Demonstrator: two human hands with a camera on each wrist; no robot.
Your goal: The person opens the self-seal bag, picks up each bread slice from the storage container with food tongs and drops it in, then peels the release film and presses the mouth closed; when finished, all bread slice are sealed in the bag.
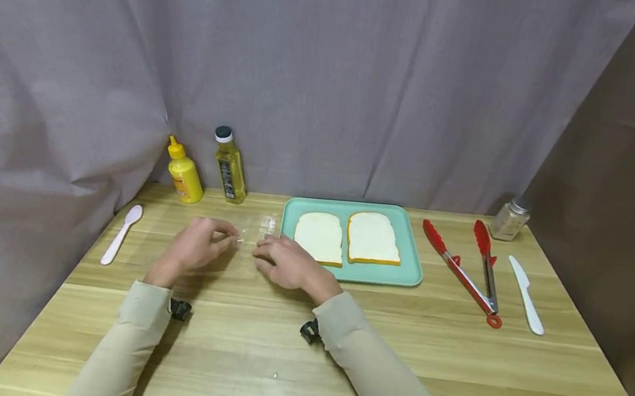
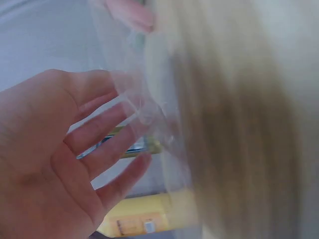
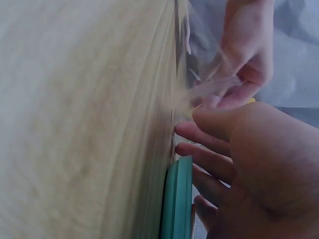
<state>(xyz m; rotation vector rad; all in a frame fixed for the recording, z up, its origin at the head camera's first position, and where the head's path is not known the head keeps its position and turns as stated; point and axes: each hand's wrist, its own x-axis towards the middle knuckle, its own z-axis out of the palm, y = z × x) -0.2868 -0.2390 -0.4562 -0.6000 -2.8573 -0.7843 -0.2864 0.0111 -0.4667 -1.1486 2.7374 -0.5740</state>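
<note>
At frame centre, left of the tray (image 1: 411, 272), our left hand (image 1: 195, 247) pinches a clear film (image 1: 256, 233) while our right hand (image 1: 286, 261) presses it flat-fingered; it looks flimsy, clingy, best taken by an edge.

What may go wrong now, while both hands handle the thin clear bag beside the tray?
1. The clear bag is thin; the left hand pinches one edge while the right hand rests on it, so a hard pull might tear it or make it slip free.
2. The right hand lies right beside the tray; a sideways move might nudge it and shift the bread.
3. The bag is nearly invisible on the table, so a grip may miss.
</note>
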